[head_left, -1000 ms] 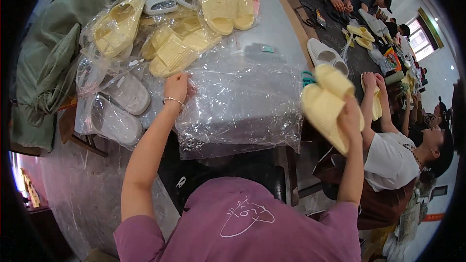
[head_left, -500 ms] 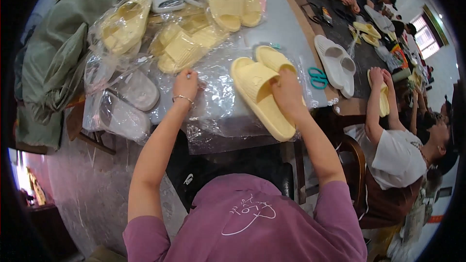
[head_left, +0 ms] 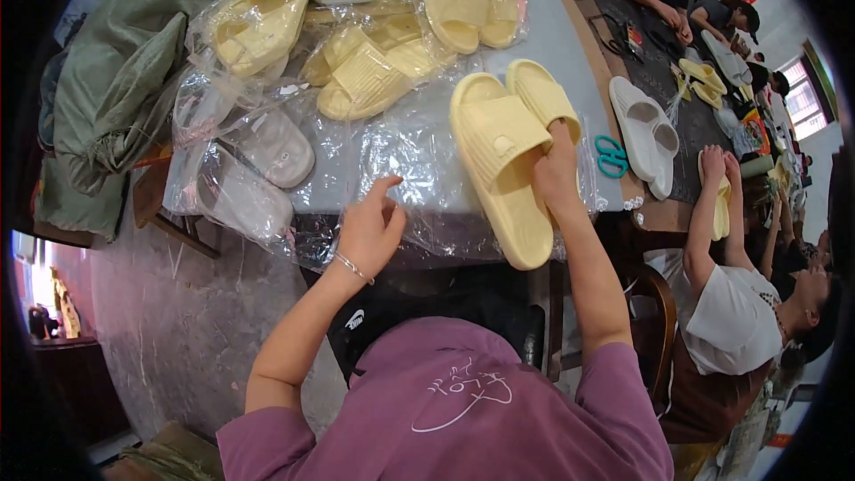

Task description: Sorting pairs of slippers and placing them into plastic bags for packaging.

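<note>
My right hand point(head_left: 558, 180) grips a pair of pale yellow slides point(head_left: 499, 125) at the inner edges of their straps, toes pointing away from me, over the table's near right part. Beneath and left of them a clear plastic bag point(head_left: 405, 147) lies flat on the table. My left hand point(head_left: 372, 230), with a thin bracelet at its wrist, hovers by the bag's near edge. Its index finger is stretched out and the thumb stands apart, with nothing seen between them. Whether it touches the plastic I cannot tell.
Bagged yellow slides point(head_left: 361, 80) and grey slides point(head_left: 267, 156) cover the table's left and far parts. Green scissors point(head_left: 611, 157) and white slides point(head_left: 643, 129) lie at the right. A green sack point(head_left: 116, 62) stands at left. A co-worker in white point(head_left: 735, 312) sits at right.
My left hand has come back toward me and its fingers have spread apart. The slides in my right hand have shifted slightly. The whole view has moved a little.
</note>
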A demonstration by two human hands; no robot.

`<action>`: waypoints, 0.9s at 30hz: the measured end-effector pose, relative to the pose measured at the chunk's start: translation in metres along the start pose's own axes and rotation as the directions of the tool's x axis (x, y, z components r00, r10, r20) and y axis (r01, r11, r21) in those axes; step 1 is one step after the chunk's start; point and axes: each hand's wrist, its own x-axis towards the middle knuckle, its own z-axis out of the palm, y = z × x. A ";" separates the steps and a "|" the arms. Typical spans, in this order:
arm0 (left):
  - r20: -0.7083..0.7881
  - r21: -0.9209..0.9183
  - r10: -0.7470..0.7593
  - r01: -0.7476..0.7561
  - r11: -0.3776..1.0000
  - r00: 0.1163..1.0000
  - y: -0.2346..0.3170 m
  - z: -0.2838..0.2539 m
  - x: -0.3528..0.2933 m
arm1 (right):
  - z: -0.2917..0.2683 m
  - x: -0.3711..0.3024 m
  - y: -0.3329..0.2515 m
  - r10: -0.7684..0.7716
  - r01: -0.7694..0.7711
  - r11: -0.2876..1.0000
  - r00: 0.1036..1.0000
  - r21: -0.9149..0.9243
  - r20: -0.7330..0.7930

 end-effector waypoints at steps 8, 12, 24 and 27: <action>-0.043 -0.114 -0.111 0.106 0.988 0.993 -0.027 -0.001 -0.037 | 0.009 0.007 0.034 0.089 -0.059 0.939 0.993 -0.339 0.074; 0.005 0.108 -0.122 0.120 0.987 0.993 -0.036 0.003 -0.053 | 0.024 0.008 0.045 0.091 -0.071 0.947 0.995 -0.312 0.051; 0.141 0.703 0.256 -0.279 0.654 0.956 -0.028 0.035 0.092 | -0.010 0.014 0.006 0.096 -0.073 0.961 0.993 -0.269 0.073; 0.162 0.733 0.153 -0.223 0.642 0.975 -0.015 0.032 0.094 | -0.025 0.012 -0.024 0.055 -0.043 0.973 0.997 -0.225 0.047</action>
